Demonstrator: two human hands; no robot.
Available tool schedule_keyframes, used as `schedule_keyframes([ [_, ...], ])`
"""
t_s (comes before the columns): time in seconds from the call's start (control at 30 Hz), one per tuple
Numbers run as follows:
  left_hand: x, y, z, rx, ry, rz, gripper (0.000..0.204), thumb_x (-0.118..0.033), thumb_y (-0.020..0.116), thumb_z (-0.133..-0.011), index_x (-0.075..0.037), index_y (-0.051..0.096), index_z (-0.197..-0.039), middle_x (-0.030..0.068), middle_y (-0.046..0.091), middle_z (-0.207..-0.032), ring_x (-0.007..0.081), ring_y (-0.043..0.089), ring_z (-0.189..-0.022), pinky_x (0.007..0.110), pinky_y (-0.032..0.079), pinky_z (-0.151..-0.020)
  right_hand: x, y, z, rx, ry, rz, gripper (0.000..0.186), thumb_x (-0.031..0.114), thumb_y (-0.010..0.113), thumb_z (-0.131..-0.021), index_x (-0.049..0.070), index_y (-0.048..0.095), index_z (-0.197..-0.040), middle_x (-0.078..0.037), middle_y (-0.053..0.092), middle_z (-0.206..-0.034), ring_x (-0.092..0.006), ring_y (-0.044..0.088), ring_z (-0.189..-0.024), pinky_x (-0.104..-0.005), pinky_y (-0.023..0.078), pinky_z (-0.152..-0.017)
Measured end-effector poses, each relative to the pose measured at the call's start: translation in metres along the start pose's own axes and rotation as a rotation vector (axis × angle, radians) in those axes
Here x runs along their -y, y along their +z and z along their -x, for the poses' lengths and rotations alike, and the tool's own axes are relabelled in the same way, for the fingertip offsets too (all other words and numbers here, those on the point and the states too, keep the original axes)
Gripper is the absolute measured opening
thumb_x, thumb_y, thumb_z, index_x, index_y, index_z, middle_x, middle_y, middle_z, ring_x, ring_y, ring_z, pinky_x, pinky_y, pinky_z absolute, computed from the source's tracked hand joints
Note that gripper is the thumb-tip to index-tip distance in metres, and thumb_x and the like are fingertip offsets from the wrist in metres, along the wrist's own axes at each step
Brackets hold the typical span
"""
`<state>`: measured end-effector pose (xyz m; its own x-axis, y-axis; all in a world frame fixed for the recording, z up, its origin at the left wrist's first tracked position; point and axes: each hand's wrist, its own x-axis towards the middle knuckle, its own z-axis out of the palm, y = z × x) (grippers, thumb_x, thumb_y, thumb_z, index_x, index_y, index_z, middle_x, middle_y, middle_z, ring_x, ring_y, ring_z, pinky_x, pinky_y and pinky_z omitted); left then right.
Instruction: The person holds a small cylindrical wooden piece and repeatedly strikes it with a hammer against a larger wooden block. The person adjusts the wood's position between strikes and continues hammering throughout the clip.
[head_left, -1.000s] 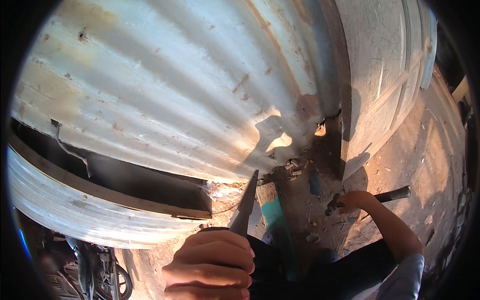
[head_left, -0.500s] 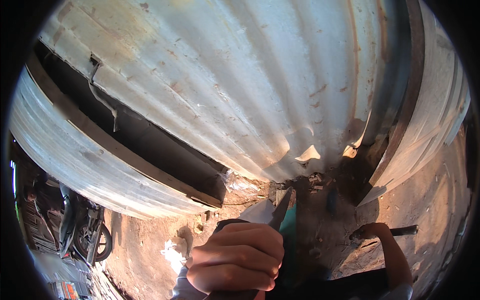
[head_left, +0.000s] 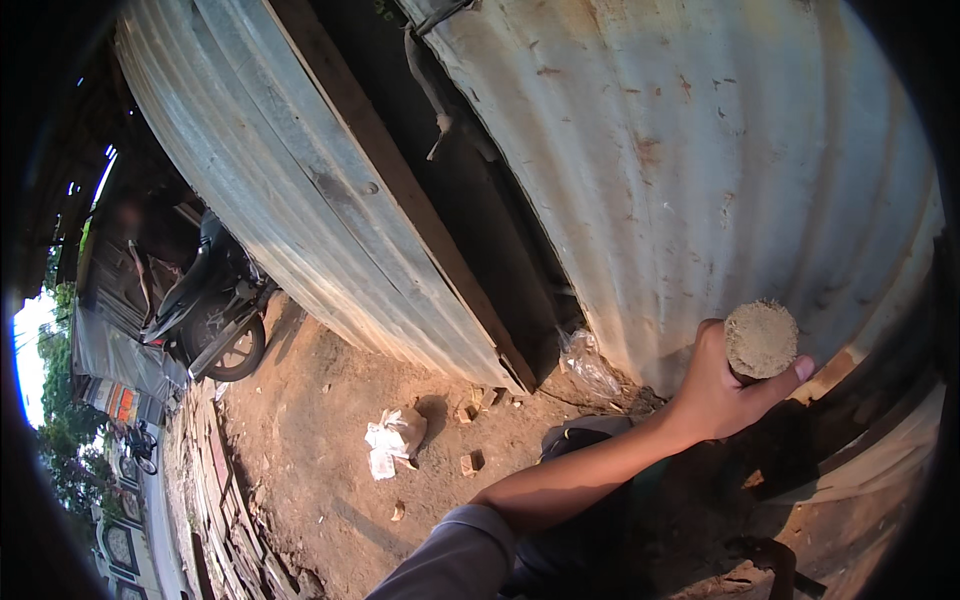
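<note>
My left hand (head_left: 700,395) reaches out from a rolled grey sleeve, its fingers and thumb wrapped round a thick wooden piece (head_left: 761,340). Its round, rough tan end faces me; the rest is hidden behind the hand. The hand is up in front of the corrugated metal sheet (head_left: 640,200). Low at the right, in deep shade, my right hand (head_left: 762,552) is closed on a dark handle (head_left: 810,586). What tool the handle belongs to I cannot make out.
Another metal sheet wall (head_left: 300,200) with a wooden edge stands left of a dark gap. Clear plastic (head_left: 590,365) lies at its foot. Crumpled white litter (head_left: 390,440) and wood blocks (head_left: 470,462) dot the dirt. A motorcycle (head_left: 220,320) and stacked planks (head_left: 225,500) are far left.
My left fist has gone from close in front of me to farther out and right, now showing the wooden end. The view has turned left. My right hand appears lower and darker.
</note>
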<state>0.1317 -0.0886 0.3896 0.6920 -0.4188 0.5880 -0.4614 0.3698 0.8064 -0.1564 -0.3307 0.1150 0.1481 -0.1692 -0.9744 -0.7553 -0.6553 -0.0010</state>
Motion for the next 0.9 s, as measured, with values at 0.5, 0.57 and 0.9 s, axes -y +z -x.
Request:
schedule_keyframes([
  [0.5, 0.034, 0.013, -0.025, 0.001, -0.120, 0.036, 0.022, -0.013, 0.071, -0.084, -0.003, 0.056, -0.071, -0.0020, 0.053, -0.061, 0.0073, 0.048, -0.058, 0.026, 0.041, -0.055, -0.018, -0.007, -0.023, -0.030, -0.059, -0.156, 0.044, 0.041, 0.057, -0.091, 0.018, 0.058, -0.129, -0.010, 0.067, -0.082, -0.0180, 0.062, -0.065, -0.0298, 0.051, -0.061],
  [0.57, 0.040, 0.002, -0.022, 0.025, -0.316, 0.108, 0.018, -0.010, 0.070, -0.085, 0.003, 0.061, -0.076, 0.0014, 0.062, -0.067, 0.0067, 0.053, -0.063, 0.026, 0.044, -0.058, -0.020, -0.007, -0.013, -0.167, -0.238, 0.010, 0.032, 0.016, 0.050, -0.091, 0.013, 0.064, -0.119, -0.003, 0.058, -0.065, -0.0096, 0.049, -0.049, -0.0259, 0.039, -0.043],
  [0.9, 0.067, 0.015, -0.011, 0.275, -0.526, -0.033, 0.024, -0.019, 0.068, -0.088, -0.003, 0.059, -0.074, -0.0003, 0.055, -0.061, 0.0067, 0.049, -0.054, 0.023, 0.039, -0.051, 0.009, -0.019, 0.057, -0.300, -0.337, -0.073, 0.039, 0.044, 0.059, -0.087, 0.013, 0.067, -0.108, -0.012, 0.068, -0.092, -0.0282, 0.065, -0.089, -0.0419, 0.049, -0.077],
])
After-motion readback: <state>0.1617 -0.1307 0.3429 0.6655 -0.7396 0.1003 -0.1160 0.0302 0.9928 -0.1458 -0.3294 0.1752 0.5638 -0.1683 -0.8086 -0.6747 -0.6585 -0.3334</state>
